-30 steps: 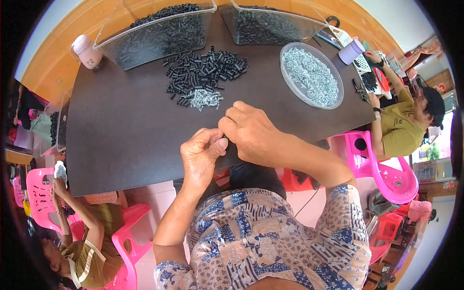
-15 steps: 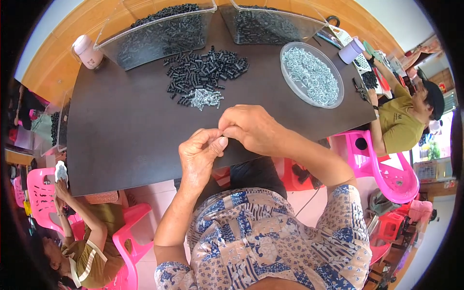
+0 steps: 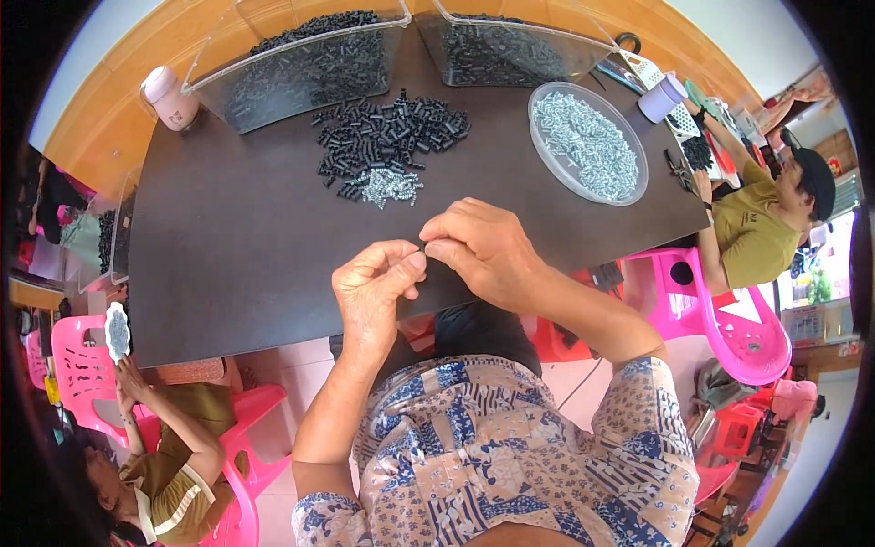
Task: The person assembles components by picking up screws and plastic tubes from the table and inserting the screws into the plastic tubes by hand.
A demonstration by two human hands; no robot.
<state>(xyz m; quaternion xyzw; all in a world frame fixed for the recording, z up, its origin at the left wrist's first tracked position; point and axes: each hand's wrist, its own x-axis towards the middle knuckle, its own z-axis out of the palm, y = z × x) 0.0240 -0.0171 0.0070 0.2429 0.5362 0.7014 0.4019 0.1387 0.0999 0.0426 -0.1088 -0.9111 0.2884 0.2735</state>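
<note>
"2 hands meet above the dark table (image 3: pixel 228 255). What do the fingers hold?"

"A small dark piece (image 3: pixel 421 245). It sits right between the fingertips, with the left hand (image 3: pixel 372 283) pinching from 1 side and the right hand (image 3: pixel 483 248) from the other. Thumb and forefinger look closed on it in each hand, though most of the piece is hidden."

"Is it heavy?"

"Probably very light, judging by how little of it shows. It looks like the black cylinders (image 3: pixel 392 137) heaped beyond the fingertips; if it is of that kind, it is likely stiff, smooth plastic and hard to crush."

"Slippery, then?"

"Likely, and apt to roll. The best hold is across its sides, near each end, with the pads of thumb and forefinger rather than the nails."

"And the silver pieces (image 3: pixel 390 186)?"

"They lie just past the fingers, at the near edge of the black heap; more fill the round tray (image 3: pixel 536 137), beyond the fingers and to their right. They look like metal, so rigid and slick; whether any is inside the pinch, the view cannot tell."
</note>
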